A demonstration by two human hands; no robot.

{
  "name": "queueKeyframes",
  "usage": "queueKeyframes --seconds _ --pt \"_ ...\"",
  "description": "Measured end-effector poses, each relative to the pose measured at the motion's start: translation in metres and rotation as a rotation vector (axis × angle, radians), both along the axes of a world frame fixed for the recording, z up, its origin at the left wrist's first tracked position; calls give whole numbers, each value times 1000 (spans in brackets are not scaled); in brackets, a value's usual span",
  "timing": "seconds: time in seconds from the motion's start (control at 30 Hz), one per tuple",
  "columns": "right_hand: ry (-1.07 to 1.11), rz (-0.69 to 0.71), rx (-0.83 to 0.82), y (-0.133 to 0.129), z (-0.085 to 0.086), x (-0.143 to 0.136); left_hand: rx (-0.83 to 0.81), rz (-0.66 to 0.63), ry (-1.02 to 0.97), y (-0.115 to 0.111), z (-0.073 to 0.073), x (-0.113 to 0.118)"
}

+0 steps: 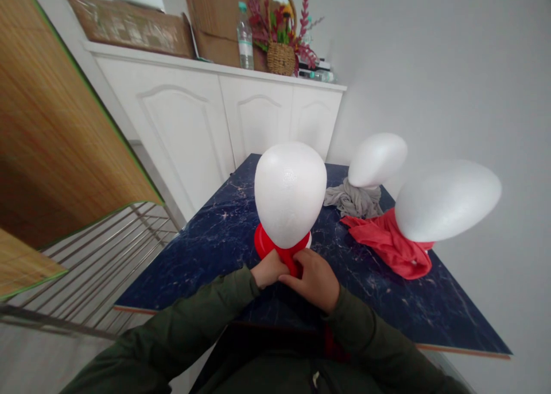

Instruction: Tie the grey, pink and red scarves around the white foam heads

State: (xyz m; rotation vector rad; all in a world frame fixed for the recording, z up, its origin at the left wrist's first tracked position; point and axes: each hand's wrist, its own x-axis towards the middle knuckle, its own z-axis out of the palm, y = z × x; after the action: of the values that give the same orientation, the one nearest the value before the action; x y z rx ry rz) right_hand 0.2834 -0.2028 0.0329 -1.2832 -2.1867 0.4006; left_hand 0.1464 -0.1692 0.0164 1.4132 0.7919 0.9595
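At the lower centre of the frame, the left hand point(270, 269) and right hand point(316, 280) are holding bunched red cloth point(263, 243). Just beyond, the white egg-shaped form point(290, 193) is standing; uneven pulling would be risking a topple.

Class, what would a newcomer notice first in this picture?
The large white foam-like egg shape stands out at centre, with the left hand and right hand touching bright red material below it. To the right, a farther white egg shape rises above grey cloth, a nearer one above coral-red cloth.
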Motion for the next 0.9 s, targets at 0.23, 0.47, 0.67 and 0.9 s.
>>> queueKeyframes --seconds 0.23,0.47,0.67,0.9 --pt "200 -11 -130 12 10 22 -369 -87 -345 5 -4 -12" --pt "1079 -138 -797 39 0 75 -581 -92 -503 29 7 -71" --pt "463 -184 -428 75 -32 99 -398 -56 -47 49 -2 -124" --pt "66 -157 -1 79 -49 62 -73 92 54 47 -12 -97"
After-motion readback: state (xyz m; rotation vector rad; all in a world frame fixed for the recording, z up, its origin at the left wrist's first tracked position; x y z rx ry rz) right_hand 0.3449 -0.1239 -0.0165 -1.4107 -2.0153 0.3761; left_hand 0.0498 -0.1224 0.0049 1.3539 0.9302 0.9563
